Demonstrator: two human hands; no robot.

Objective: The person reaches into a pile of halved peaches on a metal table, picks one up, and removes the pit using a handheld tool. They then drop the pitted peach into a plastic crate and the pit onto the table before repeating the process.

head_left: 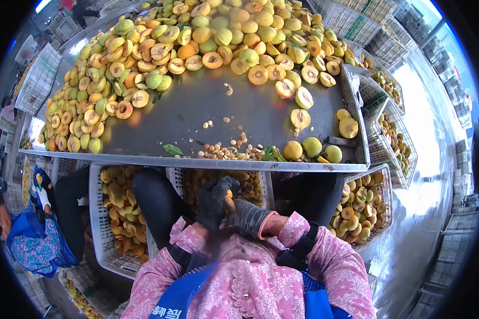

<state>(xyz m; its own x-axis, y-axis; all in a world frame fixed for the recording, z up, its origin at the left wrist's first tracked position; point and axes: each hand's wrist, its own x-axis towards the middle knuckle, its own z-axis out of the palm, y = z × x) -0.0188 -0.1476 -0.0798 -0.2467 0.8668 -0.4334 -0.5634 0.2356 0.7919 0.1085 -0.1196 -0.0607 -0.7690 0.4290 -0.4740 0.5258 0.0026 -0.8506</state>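
Observation:
My left hand (212, 201), in a dark glove, is closed around a peach half (229, 195), of which only a small orange-brown part shows. My right hand (246, 217), in a grey knitted glove, meets it from the right with curled fingers; what they grip is hidden. Both hands are in front of my lap, over a crate (176, 178) of peach halves between my knees. Beyond them, the metal table (191, 106) bears a large heap of yellow-green peaches (213, 34), many cut in half. Loose pits (226, 151) and leaves lie along its near edge.
The table's raised metal rim (197, 162) runs just beyond my hands. Crates of peach halves stand to the left (102, 234) and right (386, 212) of my legs. More crates (399, 143) line the right side. Another person (42, 239) sits at the left.

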